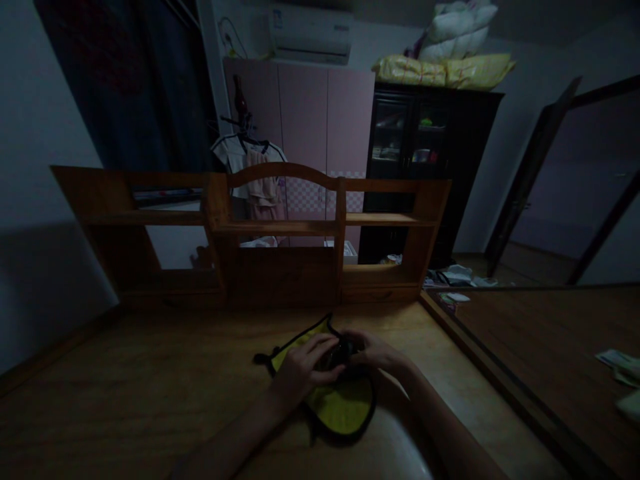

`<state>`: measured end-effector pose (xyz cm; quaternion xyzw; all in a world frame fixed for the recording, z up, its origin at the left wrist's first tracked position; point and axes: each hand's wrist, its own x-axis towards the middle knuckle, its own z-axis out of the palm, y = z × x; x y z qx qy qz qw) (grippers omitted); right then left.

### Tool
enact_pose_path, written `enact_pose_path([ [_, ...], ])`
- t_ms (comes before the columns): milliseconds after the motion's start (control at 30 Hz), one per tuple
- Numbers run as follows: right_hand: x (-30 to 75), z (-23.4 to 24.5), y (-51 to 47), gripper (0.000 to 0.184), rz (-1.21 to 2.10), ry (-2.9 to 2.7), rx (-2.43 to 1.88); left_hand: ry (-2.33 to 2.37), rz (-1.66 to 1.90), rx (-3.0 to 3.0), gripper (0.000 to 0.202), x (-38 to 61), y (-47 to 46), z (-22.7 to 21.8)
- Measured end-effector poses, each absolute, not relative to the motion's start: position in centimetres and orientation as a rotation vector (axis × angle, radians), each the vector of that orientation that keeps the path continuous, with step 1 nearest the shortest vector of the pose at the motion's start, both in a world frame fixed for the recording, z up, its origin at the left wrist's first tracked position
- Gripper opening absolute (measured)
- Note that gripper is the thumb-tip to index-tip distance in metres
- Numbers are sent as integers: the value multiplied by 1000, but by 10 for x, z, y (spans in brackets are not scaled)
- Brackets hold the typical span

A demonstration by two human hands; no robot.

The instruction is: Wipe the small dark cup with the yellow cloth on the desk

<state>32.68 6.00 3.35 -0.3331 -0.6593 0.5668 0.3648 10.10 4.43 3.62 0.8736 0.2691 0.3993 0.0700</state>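
On the wooden surface lies a yellow-green cloth piece [345,408] with black edging, like a small pouch or cover opened flat. Above its middle, my left hand [305,367] and my right hand [373,350] curl around a small dark object [345,350] from both sides. Its shape is too dim and too covered by fingers to name. My left thumb and fingers close on its left side, while those of my right hand grip its right. A dark tab [261,359] sticks out at the cloth's left corner.
A wooden shelf unit [280,229] stands along the far edge of the surface. Behind it are pink cabinets [303,120], a black cabinet [435,133] and hanging clothes [250,157]. A raised wooden edge [493,373] runs along the right. Papers [620,363] lie farther right.
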Motion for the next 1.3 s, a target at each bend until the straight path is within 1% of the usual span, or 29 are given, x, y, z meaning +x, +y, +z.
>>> enact_pose_path([
  [200,326,30,61,56,1409,-1717,-834,889,1246,2586,44,102,43,38],
  [500,324,32,59,55,1353,-1722,-923,921,1156,2540,36,102,44,45],
  [767,321,47,52,59,1459,-1747,-873,873,1066,2613,30,100,43,51],
  [867,320,47,52,54,1451,-1716,-881,880,1055,2628,31,100,44,50],
  [1033,319,42,54,45,1426,-1679,-920,970,1148,2565,41,104,42,45],
  [1133,320,38,56,40,1398,-1646,-953,995,1193,2484,40,107,40,46],
  [1300,322,29,64,33,1349,-1545,-1008,980,1153,2399,39,111,39,49],
])
